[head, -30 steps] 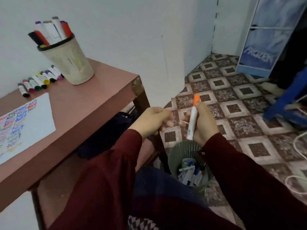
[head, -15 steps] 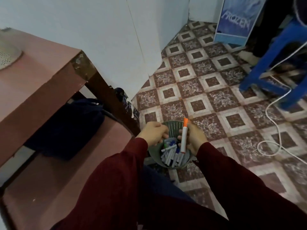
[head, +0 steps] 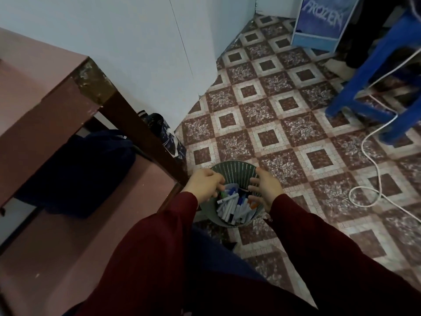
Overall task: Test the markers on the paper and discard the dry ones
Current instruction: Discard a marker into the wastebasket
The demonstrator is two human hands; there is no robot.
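Two hands are showing, one left hand (head: 206, 185) and one right hand (head: 265, 190), along with one green bin (head: 232, 167). The bin is holding a heap of markers (head: 230, 205), well over a dozen and too jumbled for an exact count. One table (head: 45, 99), one dark blue bag (head: 75, 169), one patterned bag (head: 168, 135), one blue stool (head: 373, 71), one white cable (head: 369, 160) and one blue cabinet (head: 319, 21) are making up the rest.

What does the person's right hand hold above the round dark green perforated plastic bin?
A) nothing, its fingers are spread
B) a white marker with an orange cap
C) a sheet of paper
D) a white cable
A: the right hand hovers over the round dark green perforated plastic bin with its fingers spread, and nothing is between them.
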